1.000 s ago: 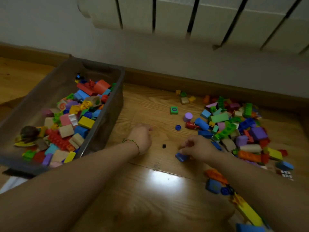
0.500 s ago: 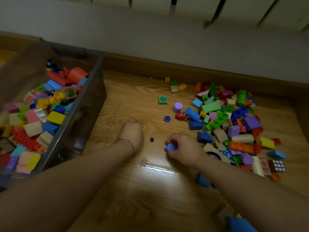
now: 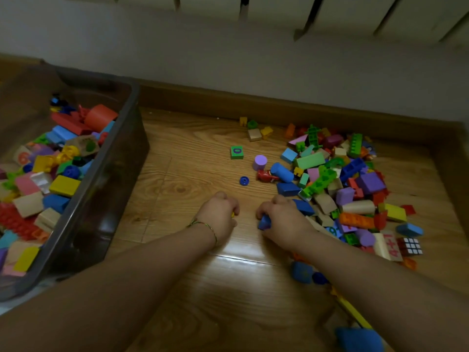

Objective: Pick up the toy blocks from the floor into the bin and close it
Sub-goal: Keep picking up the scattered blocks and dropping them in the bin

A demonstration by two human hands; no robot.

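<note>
Floor, by the wall under a radiator (image 3: 253, 8). Both hands are low on the wooden floor (image 3: 177, 179), close together but not touching.

Left hand (image 3: 220, 215): fingers curled under, knuckles up, closed on a small yellow piece (image 3: 232, 214) of which only a sliver shows. A thin bracelet (image 3: 205, 225) sits on the wrist.

Right hand (image 3: 283, 219): fingers curled round a blue block (image 3: 264, 222), at the near edge of the pile of blocks (image 3: 350, 184), which spreads over the floor to the right.

The bin (image 3: 116, 189), dark and translucent, stands open on the left, well apart from the pile, and is already heaped with mixed blocks.

Loose on the floor between bin and pile: a green square block (image 3: 237, 152) marked 0, a purple cylinder (image 3: 260, 162), a blue round piece (image 3: 244, 180) and a red toy figure (image 3: 265, 176), which touches a blue cylinder at the pile's edge.
</note>
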